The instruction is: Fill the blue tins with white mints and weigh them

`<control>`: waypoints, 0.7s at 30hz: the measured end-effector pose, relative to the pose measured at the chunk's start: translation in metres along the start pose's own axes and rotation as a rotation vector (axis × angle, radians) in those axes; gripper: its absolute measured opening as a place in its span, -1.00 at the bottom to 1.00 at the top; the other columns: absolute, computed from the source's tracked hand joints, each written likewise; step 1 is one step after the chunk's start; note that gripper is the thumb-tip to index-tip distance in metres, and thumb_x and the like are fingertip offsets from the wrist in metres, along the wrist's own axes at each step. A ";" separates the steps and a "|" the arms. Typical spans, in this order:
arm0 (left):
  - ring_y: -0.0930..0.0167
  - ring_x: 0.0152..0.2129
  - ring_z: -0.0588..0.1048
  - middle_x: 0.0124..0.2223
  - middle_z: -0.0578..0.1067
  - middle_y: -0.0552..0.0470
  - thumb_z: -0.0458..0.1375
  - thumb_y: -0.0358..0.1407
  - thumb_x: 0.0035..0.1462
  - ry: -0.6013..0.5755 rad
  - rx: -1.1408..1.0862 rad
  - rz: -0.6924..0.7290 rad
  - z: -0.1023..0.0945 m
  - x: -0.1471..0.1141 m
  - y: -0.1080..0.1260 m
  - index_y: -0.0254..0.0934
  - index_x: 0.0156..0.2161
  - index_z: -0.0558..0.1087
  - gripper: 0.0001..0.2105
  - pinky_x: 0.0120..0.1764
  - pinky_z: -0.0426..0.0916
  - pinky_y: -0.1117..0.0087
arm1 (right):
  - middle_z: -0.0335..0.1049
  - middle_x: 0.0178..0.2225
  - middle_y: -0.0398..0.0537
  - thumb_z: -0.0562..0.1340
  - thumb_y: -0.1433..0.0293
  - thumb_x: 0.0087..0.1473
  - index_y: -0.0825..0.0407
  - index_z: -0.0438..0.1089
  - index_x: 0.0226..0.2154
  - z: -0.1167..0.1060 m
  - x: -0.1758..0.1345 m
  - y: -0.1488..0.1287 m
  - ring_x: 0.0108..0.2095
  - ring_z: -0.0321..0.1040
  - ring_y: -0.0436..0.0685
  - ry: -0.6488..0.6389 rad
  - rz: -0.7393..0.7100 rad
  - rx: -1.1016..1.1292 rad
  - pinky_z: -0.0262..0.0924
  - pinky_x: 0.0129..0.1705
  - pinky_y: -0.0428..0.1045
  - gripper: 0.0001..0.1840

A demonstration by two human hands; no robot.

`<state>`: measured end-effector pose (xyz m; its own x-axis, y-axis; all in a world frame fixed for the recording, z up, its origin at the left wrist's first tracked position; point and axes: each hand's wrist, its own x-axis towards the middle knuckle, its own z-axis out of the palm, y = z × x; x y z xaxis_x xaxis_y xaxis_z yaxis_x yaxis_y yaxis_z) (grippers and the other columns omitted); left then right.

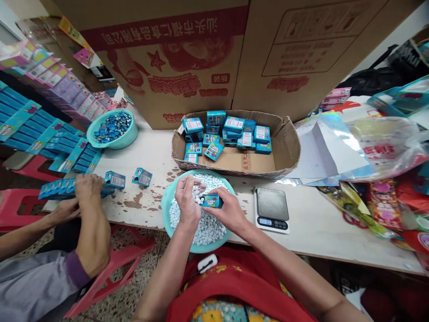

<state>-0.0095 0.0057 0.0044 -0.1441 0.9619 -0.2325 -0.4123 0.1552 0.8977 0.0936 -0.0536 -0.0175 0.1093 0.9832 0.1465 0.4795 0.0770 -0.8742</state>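
My right hand (231, 210) grips a small blue candy box (213, 201) on its side, its end turned to the left. Cupped beside that end, my left hand (188, 201) holds several white candies (197, 195) in its curled fingers. Both hands are over a turquoise basin (166, 219) filled with small white candies (209, 232). Behind the basin, a cut-down cardboard carton (268, 167) contains several blue boxes (233, 124), some lying tilted on others.
A digital scale (272, 205) lies right of the basin. At left, a co-worker's hands (83, 192) handle a row of blue boxes (56, 188). A bowl of blue wrapped pieces (115, 139) stands farther back. Large cartons (201, 53) wall off the table's rear; plastic bags (385, 143) crowd the right.
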 end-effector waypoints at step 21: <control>0.42 -0.53 0.47 -0.56 0.42 0.10 0.09 -0.17 0.13 -0.073 -0.051 0.063 -0.011 -0.002 0.010 -0.29 -0.28 0.35 -0.80 -0.30 0.39 0.33 | 0.39 -0.30 -0.11 0.46 0.36 -0.18 0.01 0.40 -0.26 0.003 0.004 0.001 -0.24 0.34 0.14 -0.006 0.047 0.177 0.21 -0.16 0.03 -0.62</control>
<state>-0.0231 0.0032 0.0100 -0.1061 0.9835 -0.1465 -0.4504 0.0838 0.8889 0.0918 -0.0488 -0.0194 0.1226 0.9873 0.1012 0.3134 0.0583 -0.9478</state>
